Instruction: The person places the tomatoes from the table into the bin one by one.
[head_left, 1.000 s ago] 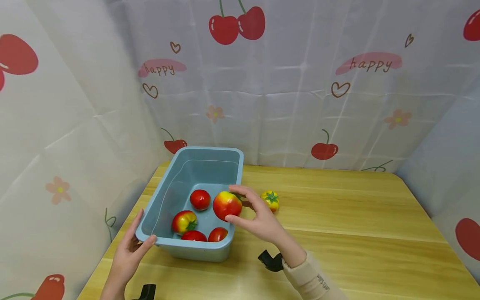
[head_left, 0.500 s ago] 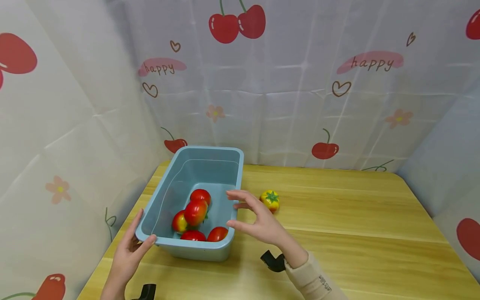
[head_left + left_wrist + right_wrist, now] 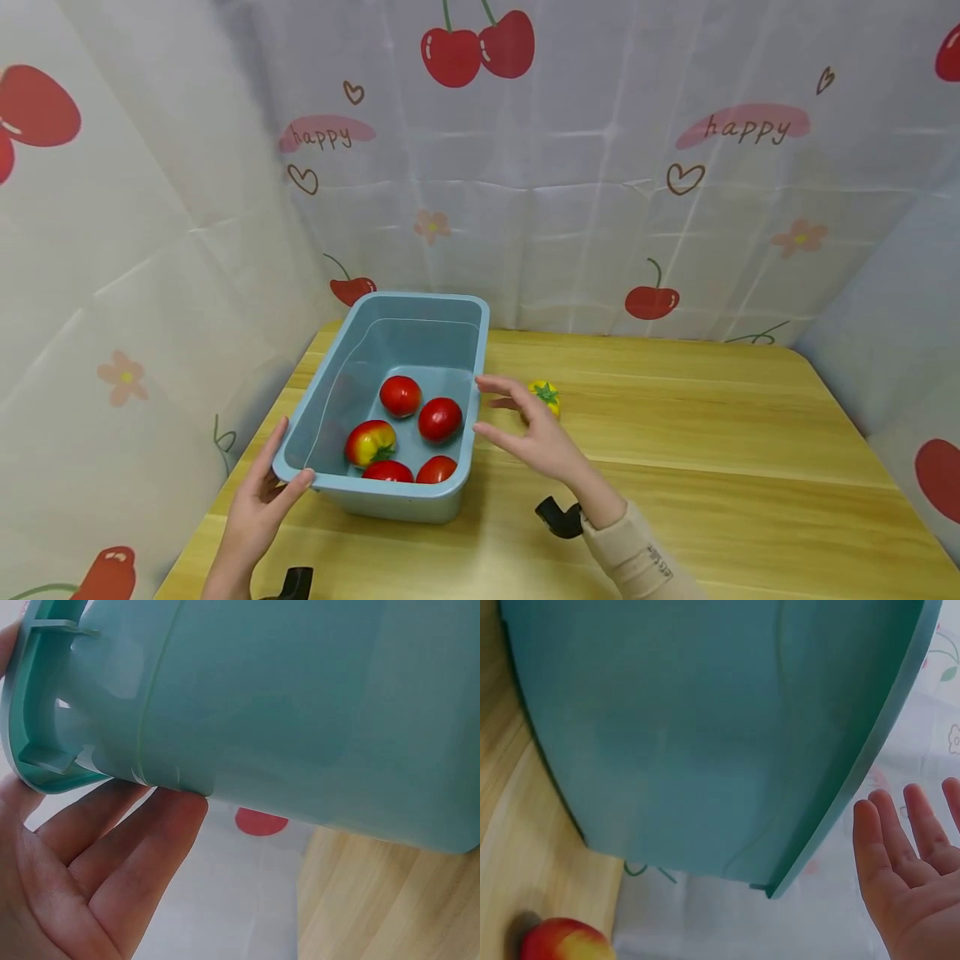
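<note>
A light blue plastic bin (image 3: 442,492) stands on the table at the left. My left hand (image 3: 257,508) grips its near left corner, thumb over the rim and fingers against the outer wall (image 3: 300,712). Several red tomatoes lie inside, one (image 3: 440,419) near the right wall, another (image 3: 401,396) behind it. A red-and-yellow one (image 3: 371,443) with a green calyx lies at the left. My right hand (image 3: 543,433) hovers at the bin's right rim, its fingers spread and holding nothing. Behind it, partly hidden, a yellow-topped tomato (image 3: 545,396) sits on the table.
The wooden table (image 3: 712,467) extends to the right of the bin. A white curtain (image 3: 555,217) printed with cherries hangs close behind it, and more curtain (image 3: 172,275) runs along the left side. Black mounts (image 3: 561,518) sit at both wrists.
My right hand has let go of a tomato, which dropped into the bin, rolled left, then came to the right wall. The hand has drawn back rightward. The left hand has stayed put.
</note>
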Demonstrator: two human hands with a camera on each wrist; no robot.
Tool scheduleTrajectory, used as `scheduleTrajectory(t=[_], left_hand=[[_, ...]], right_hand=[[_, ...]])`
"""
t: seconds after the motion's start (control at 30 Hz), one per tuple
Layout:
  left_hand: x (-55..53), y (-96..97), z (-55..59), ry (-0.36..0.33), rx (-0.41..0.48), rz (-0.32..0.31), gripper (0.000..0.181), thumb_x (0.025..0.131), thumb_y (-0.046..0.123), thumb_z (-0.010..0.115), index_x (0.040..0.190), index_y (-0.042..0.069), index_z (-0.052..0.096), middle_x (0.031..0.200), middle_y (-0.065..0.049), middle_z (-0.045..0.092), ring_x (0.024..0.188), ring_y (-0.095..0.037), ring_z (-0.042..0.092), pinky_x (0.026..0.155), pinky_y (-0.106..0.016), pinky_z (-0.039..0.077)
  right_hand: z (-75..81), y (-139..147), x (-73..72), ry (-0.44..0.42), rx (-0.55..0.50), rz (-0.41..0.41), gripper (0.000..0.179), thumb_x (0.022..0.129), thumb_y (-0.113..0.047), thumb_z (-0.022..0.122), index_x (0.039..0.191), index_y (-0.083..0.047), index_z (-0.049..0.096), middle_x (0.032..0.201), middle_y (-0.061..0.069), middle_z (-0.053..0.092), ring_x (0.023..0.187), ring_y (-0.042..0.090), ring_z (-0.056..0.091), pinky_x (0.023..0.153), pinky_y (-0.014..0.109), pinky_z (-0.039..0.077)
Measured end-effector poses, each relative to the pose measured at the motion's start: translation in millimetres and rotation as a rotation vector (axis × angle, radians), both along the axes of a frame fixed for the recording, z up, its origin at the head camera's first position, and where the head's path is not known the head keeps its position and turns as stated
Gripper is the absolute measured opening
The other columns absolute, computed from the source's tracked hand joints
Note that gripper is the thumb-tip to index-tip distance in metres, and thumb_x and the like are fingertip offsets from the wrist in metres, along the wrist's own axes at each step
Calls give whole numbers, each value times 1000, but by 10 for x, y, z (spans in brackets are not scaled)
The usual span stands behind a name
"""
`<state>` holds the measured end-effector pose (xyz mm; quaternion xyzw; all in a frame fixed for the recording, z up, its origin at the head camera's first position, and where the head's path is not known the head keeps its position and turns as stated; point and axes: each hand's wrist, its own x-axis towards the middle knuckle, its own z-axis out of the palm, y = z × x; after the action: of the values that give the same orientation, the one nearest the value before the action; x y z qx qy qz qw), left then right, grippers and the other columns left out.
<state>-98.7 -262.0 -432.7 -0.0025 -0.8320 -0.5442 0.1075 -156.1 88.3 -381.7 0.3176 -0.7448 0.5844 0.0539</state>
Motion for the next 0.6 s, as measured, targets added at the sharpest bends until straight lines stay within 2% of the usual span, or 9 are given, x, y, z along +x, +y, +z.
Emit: scheduleTrajectory(t=[0.13,0.23,0.33,0.47,0.6], left_hand=[[0,-2,1,2,-4,-3,74,90,8,63,150,29,24,145,-17,29,102,4,47,77,-11,45],[-3,-5,-3,0,-6,-7,74,91,9,63,150,29,23,146,-17,29,103,5,47,77,-11,45],[-7,-9,-7,2,-5,-8,74,91,8,62,150,29,23,146,-17,29,103,5,47,78,-11,45],[-8,-10,-6,3,-5,-8,75,91,8,62,150,29,23,146,-17,29,103,5,46,78,-11,45],[-2,-5,-4,-1,-4,-6,74,91,9,62,150,29,23,146,-18,28,103,6,46,78,-11,45]], right_hand=[[-206,93,-138,-51,19,-52,50,86,-7,68,132,-6,49,130,8,51,117,22,50,97,40,42],[-301,170,-215,-88,35,-85,48,87,-16,69,131,-13,50,130,2,51,117,19,50,98,40,40],[-354,239,-286,-106,44,-112,48,87,-20,69,131,-15,51,131,2,51,119,24,48,99,45,38],[-439,325,-395,-119,68,-168,49,88,-22,68,132,-8,50,132,8,50,121,30,45,101,51,33],[-534,402,-495,-135,96,-226,51,88,-24,68,133,-9,49,134,9,49,124,29,43,103,53,31]])
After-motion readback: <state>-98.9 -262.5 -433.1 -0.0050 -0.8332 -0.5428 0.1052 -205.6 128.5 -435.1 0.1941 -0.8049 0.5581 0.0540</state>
